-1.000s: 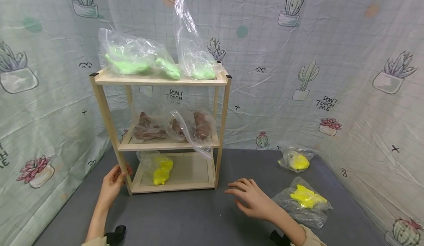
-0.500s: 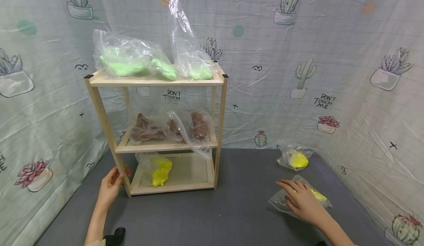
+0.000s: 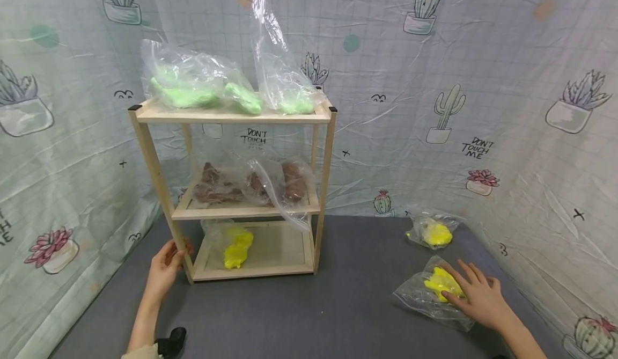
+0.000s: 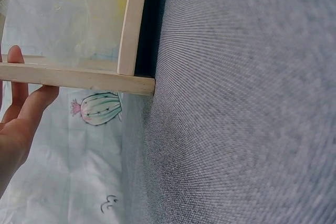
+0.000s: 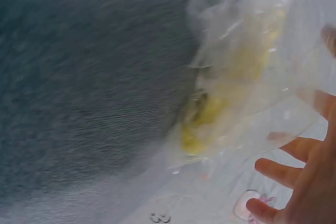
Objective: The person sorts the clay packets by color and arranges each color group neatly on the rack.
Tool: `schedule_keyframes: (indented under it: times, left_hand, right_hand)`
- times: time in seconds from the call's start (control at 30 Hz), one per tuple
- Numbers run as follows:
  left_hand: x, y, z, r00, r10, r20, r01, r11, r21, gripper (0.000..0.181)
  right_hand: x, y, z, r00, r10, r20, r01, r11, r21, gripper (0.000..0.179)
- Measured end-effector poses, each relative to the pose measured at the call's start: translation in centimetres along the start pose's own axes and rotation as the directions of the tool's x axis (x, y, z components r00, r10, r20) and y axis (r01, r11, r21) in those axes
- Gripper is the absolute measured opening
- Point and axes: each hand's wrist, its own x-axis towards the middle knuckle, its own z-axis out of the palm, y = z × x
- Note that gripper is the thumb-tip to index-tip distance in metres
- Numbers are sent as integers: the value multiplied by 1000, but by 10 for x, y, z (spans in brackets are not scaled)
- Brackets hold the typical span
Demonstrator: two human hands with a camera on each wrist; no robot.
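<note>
A wooden three-tier shelf rack (image 3: 232, 117) stands on the dark grey table at the left. My left hand (image 3: 166, 265) holds its front left post low down; in the left wrist view, thumb and fingers lie on either side of the post (image 4: 79, 75). At the right, my right hand (image 3: 483, 297) spreads its fingers over a clear plastic bag with a bright yellow lump (image 3: 441, 283) inside. The right wrist view shows this bag (image 5: 236, 77) blurred beside the loose, parted fingers; whether they touch it I cannot tell.
A second bagged yellow item (image 3: 436, 234) lies farther back at the right. Bagged pale green pieces (image 3: 185, 96) sit on the top shelf, bagged brown pieces (image 3: 294, 182) on the middle one, and a bagged yellow piece (image 3: 237, 249) on the bottom. A cactus-print curtain (image 3: 386, 133) surrounds the table.
My right hand has moved from near the rack rightward across the table to the nearer yellow bag, then over to its right side. The left hand has stayed on the post.
</note>
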Motion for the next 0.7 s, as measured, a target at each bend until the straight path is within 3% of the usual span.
schedule_keyframes:
  times: [0.4,0.7]
  left_hand:
    - [0,0,-1,1000,-7,-8,7,999,41,34]
    - [0,1,0,1000,16,3,-16,999,-37,32]
  right_hand:
    - [3,13,21,999,-39,17,39,999,-7,75]
    - [7,13,27,997,-52,56,53,998,-18,74]
